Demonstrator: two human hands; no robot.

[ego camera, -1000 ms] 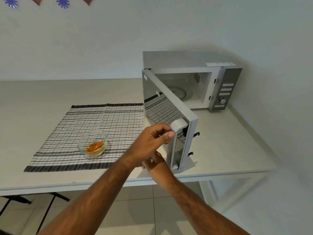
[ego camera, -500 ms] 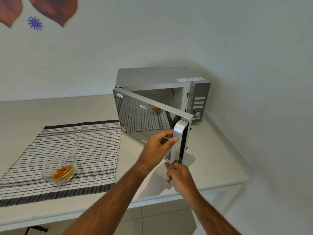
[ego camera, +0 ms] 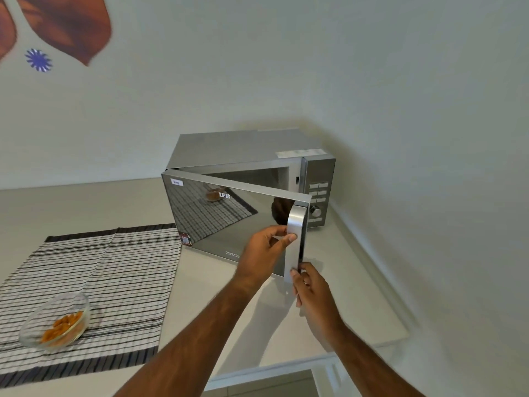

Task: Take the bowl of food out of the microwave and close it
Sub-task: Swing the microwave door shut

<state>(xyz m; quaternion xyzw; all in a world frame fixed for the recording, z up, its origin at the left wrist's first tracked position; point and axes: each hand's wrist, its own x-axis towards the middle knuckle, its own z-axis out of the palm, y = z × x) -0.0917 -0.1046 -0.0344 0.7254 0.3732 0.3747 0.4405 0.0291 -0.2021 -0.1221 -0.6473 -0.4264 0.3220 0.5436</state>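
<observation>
Fingers (ego camera: 282, 239) of the left hand (ego camera: 262, 253) are curled around the upright silver handle (ego camera: 294, 239) of the microwave (ego camera: 243, 150), gripping it near the middle, while the right hand (ego camera: 313, 290) pinches the same handle at its lower end. The mirrored door (ego camera: 217, 219) stands partly ajar, a wedge of the cavity showing above it. The pale bench (ego camera: 337, 296) runs into the corner of two plain off-white walls (ego camera: 372, 81), the microwave pushed back against them. On the left a black-and-white striped cloth (ego camera: 114, 276) lies flat on the bench, and the glass bowl (ego camera: 55, 322) of orange food sits on it near the front edge, well apart from the microwave. Reddish shapes and a blue flower (ego camera: 38, 60) decorate the wall at upper left.
</observation>
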